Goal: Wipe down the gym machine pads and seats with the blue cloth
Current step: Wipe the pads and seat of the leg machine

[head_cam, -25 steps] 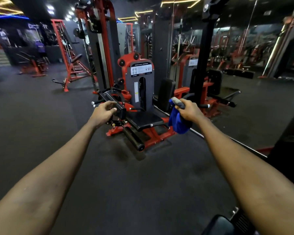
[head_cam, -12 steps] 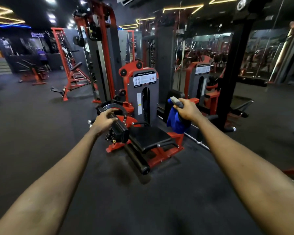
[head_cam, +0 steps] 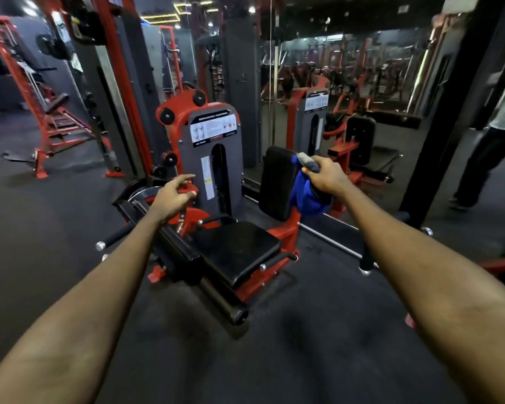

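A red and grey gym machine [head_cam: 213,158] stands just ahead of me. Its black seat [head_cam: 236,249] lies flat in the middle, and its black back pad [head_cam: 276,182] stands upright behind the seat. A black roller pad [head_cam: 222,298] juts out low in front. My right hand [head_cam: 325,177] grips the bunched blue cloth [head_cam: 305,193] in the air, right beside the back pad. My left hand [head_cam: 172,196] hovers with loosely spread fingers over the machine's black lever arm [head_cam: 169,243], holding nothing.
A mirror wall [head_cam: 347,97] runs behind the machine, with a floor rail [head_cam: 333,243] at its foot. A black upright post [head_cam: 449,118] stands at right, and a person [head_cam: 490,141] walks beyond it. Red racks [head_cam: 50,112] stand at left. Dark rubber floor [head_cam: 274,360] lies underfoot.
I have come closer to the machine, which now looms larger. My right hand with the cloth has reached the back pad. My left hand's fingers have loosened and spread.
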{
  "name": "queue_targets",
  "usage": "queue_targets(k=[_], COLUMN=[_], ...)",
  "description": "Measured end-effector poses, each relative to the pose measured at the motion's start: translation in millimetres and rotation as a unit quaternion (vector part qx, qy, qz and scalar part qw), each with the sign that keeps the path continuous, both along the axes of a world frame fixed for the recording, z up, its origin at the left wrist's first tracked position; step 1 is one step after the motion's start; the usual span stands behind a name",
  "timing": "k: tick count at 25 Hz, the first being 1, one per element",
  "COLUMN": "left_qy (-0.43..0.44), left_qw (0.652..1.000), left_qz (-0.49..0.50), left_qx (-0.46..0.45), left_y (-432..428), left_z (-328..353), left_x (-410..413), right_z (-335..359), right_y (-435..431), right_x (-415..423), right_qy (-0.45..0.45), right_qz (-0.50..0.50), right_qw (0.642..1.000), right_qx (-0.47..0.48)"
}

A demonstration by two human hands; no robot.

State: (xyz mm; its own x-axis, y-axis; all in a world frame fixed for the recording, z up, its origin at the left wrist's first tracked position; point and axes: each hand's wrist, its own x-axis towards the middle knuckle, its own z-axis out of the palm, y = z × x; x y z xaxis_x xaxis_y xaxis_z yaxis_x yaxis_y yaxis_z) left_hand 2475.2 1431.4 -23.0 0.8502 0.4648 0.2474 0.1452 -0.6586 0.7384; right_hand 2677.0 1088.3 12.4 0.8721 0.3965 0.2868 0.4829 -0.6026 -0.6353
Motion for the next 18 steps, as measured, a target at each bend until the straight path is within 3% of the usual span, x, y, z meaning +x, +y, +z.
queue_targets(k=[18], left_qy=[0.017], left_qw=[0.999], left_qz=[-0.032], left_qx=[0.008], left_y=[144], left_z=[-21], left_x=[395], right_z=[-42], right_y=[131], right_x=[383], right_qy=[0.025], right_qz=[-0.036], right_qw=[0.999], right_qx=[-0.026])
